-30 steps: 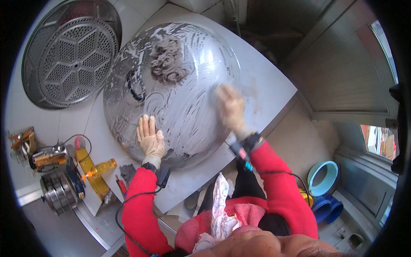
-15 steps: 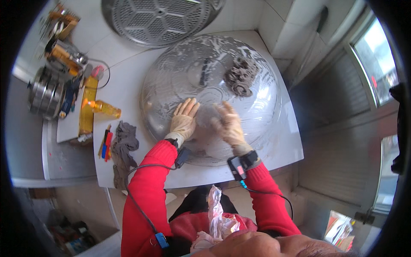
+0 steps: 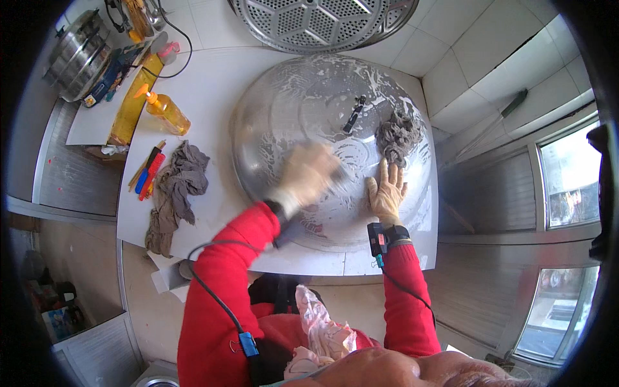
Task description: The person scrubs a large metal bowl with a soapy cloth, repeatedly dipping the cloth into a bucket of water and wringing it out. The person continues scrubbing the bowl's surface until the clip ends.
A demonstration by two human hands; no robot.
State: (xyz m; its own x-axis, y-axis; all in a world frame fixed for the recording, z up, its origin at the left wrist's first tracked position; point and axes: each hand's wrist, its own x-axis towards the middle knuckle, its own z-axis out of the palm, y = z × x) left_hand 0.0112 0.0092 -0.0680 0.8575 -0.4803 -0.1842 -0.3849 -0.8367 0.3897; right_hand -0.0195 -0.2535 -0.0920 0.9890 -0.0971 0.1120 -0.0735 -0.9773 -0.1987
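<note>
While your left hand (image 3: 308,175), blurred so its grip cannot be told, presses the soapy metal dome lid (image 3: 303,109) mid-table (image 3: 206,97), your right hand (image 3: 385,192) lies open and flat on it just below a grey rag (image 3: 396,135), with a crumpled cloth (image 3: 177,187) and soap bottle (image 3: 166,111) left.

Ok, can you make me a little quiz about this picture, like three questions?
1. True or false: the right hand lies flat and open on the big metal lid.
2. What lies on the lid just beyond the right hand's fingertips? A) a spoon B) a crumpled grey rag C) a sponge
3. Fill in: the pump bottle on the white table is ___ in colour.

Key: 1 true; 2 B; 3 orange.
</note>
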